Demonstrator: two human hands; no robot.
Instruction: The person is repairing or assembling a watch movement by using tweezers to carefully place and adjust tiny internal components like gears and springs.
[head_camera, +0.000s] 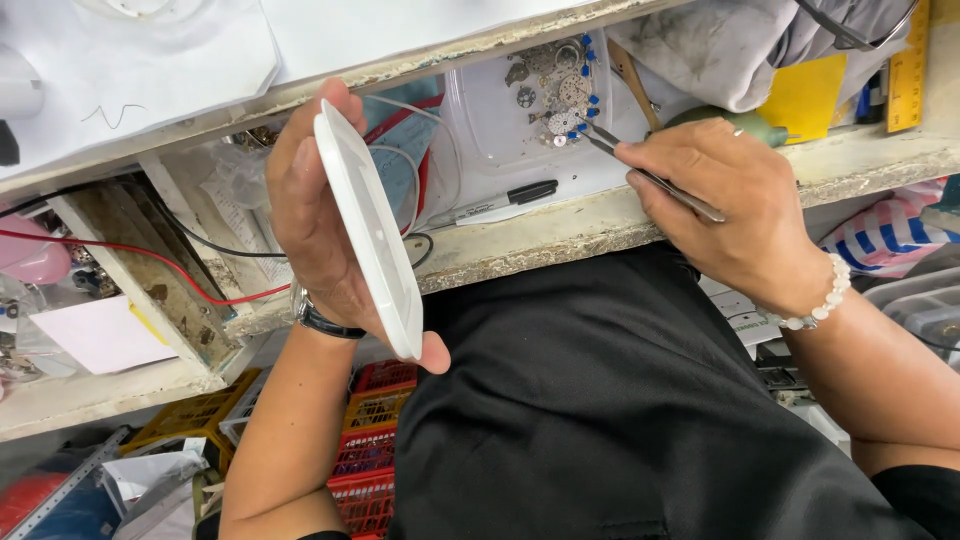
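Seen from a head camera looking down, a person in a black top sits at a worn table (560, 235). Nearest, below the table edge, red and yellow plastic crates (372, 445) stand by the person's knees.

The left hand (315, 215) wraps around a white rectangular lid (372, 230), thumb at its near end and fingers curled over its far end, holding it up on edge, clear of the table. A dark watch sits on that wrist.

The right hand (725, 200), with a pale bead bracelet on its wrist, pinches slim metal tweezers (650, 175) between thumb and fingers. The tips reach left into an open clear plastic tray (480, 135) on the table, touching or just above a cluster of small watch parts (560, 95): metal gears, plates and tiny blue pieces. Whether the tips grip anything is too small to tell.

The step in hand looks like picking one part out of the tray; it likely calls for a fine, steady pinch.

A black marker (500, 200) lies near the tray. Red, white and black wires trail to the left.
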